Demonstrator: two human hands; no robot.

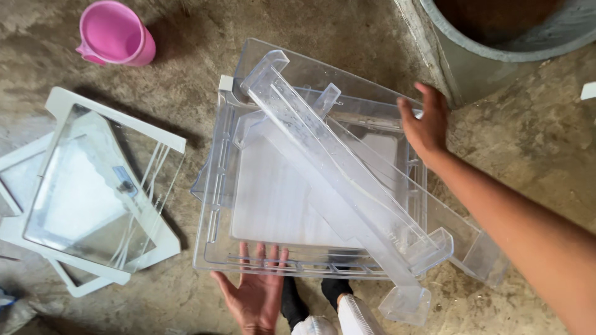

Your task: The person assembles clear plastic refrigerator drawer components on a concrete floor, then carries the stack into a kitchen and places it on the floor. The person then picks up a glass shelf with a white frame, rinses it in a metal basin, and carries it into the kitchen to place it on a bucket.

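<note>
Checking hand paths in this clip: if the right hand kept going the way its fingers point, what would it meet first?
Probably bare concrete floor: the right hand rests on the clear drawer rim, fingers pointing beyond its far edge.
</note>
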